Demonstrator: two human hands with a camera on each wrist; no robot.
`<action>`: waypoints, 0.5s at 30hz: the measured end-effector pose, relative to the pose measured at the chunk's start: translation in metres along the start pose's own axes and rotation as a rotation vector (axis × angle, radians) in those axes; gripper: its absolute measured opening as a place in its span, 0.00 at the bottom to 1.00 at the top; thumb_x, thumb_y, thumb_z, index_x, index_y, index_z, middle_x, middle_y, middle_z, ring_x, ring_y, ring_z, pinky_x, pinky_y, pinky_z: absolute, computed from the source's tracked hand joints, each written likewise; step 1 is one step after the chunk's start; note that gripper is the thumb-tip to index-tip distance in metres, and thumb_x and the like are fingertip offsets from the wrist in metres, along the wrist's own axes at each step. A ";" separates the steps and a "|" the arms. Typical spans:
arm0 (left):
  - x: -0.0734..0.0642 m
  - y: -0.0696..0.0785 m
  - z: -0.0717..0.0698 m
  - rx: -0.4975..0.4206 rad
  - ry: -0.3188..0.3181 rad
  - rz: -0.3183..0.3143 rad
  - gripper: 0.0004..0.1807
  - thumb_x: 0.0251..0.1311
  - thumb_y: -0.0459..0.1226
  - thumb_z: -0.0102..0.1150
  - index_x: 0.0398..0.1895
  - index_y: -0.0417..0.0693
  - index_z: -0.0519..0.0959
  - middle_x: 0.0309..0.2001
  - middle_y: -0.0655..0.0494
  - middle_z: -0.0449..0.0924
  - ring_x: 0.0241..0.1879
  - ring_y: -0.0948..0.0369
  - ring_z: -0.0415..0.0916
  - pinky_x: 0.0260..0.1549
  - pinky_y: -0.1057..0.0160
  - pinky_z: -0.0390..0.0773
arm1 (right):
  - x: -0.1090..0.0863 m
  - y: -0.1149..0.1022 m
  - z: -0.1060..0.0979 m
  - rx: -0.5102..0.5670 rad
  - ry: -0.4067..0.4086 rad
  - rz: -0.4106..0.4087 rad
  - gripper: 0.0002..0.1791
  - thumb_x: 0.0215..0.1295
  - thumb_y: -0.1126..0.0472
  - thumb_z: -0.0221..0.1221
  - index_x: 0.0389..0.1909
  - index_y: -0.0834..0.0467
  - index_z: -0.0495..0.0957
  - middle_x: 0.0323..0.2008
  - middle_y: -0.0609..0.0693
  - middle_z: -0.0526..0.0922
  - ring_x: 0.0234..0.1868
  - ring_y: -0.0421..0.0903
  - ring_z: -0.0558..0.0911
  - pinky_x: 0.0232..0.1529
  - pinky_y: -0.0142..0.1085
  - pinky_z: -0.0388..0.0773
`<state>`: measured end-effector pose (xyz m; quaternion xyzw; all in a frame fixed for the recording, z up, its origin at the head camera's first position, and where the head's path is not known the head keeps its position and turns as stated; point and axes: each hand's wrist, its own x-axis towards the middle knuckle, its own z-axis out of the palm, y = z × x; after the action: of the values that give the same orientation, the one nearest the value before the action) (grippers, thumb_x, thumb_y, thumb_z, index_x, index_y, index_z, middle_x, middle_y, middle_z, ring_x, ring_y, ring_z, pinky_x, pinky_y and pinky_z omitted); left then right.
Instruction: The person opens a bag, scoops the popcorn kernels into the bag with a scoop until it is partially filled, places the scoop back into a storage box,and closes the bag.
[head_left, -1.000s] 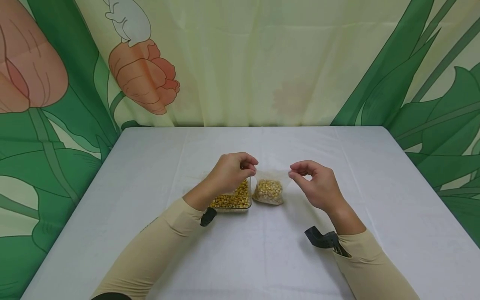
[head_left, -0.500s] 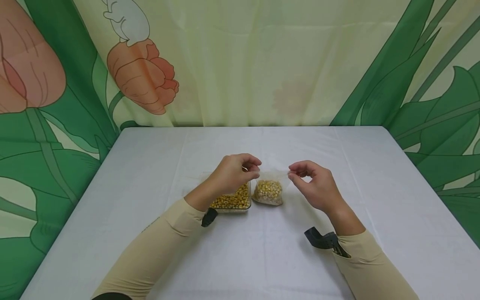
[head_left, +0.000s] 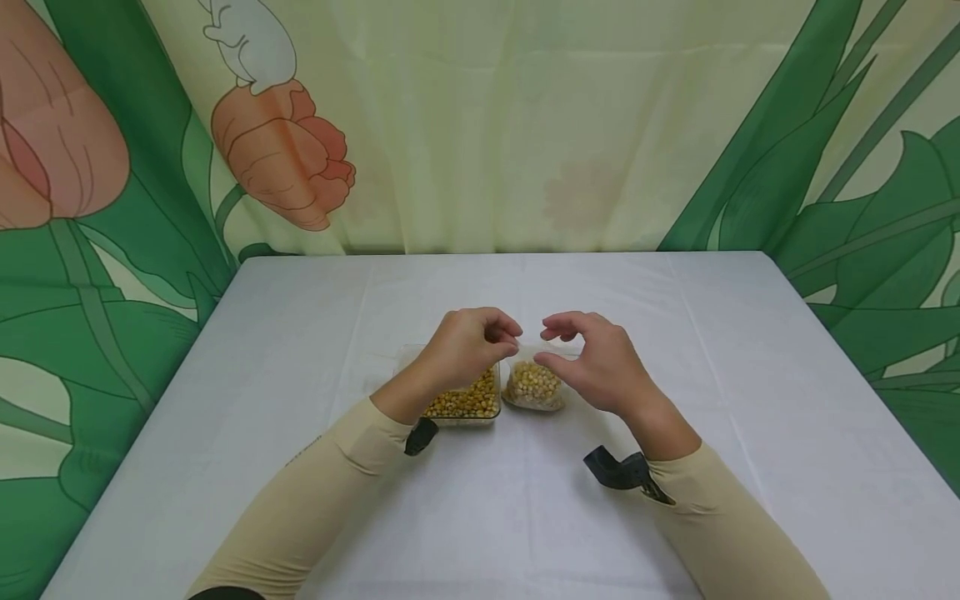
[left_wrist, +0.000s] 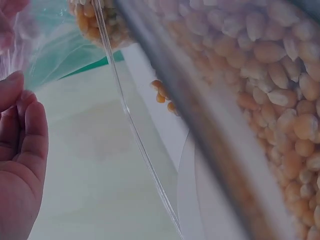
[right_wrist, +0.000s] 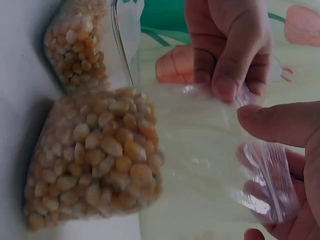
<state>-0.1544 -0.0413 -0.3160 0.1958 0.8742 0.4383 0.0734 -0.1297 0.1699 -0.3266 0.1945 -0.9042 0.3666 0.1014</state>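
A clear zip-top plastic bag stands upright on the table, its lower part filled with corn kernels. At one top corner of the bag, my left hand pinches the plastic between thumb and fingers. My right hand is at the bag's mouth, thumb in front and fingers behind the zip strip; thumb and fingers stand apart. Left of the bag sits a clear rectangular container of corn kernels, partly covered by my left wrist.
A white cloth covers the table. Behind it hangs a curtain printed with flowers and leaves. In the left wrist view the container's wall fills the right side, close to the camera.
My right hand has let go of the bag's right corner and moved left along its top, closer to my left hand, with thumb and fingers spreading. The left hand keeps its pinch.
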 end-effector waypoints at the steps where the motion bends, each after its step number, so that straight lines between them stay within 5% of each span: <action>1: 0.000 0.000 0.000 0.002 0.001 0.002 0.06 0.64 0.32 0.66 0.43 0.44 0.84 0.32 0.58 0.82 0.34 0.62 0.79 0.33 0.66 0.78 | 0.002 -0.002 0.001 -0.013 -0.009 -0.004 0.20 0.60 0.61 0.70 0.52 0.63 0.81 0.42 0.51 0.87 0.46 0.51 0.80 0.42 0.46 0.76; 8: 0.001 0.002 0.003 0.008 0.018 0.035 0.07 0.64 0.31 0.67 0.43 0.41 0.83 0.33 0.57 0.84 0.35 0.63 0.80 0.35 0.68 0.80 | 0.011 -0.012 0.009 -0.071 -0.017 -0.081 0.13 0.61 0.64 0.67 0.46 0.63 0.83 0.33 0.48 0.87 0.39 0.51 0.80 0.41 0.48 0.75; 15: 0.000 0.003 0.003 -0.014 0.033 -0.001 0.09 0.64 0.30 0.66 0.46 0.40 0.82 0.36 0.56 0.85 0.38 0.62 0.81 0.39 0.67 0.81 | 0.016 -0.016 0.012 -0.100 -0.004 -0.136 0.11 0.60 0.67 0.65 0.44 0.62 0.84 0.30 0.46 0.86 0.36 0.50 0.80 0.40 0.49 0.75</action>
<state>-0.1528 -0.0382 -0.3155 0.1874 0.8724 0.4474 0.0606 -0.1378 0.1469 -0.3201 0.2510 -0.9062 0.3130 0.1339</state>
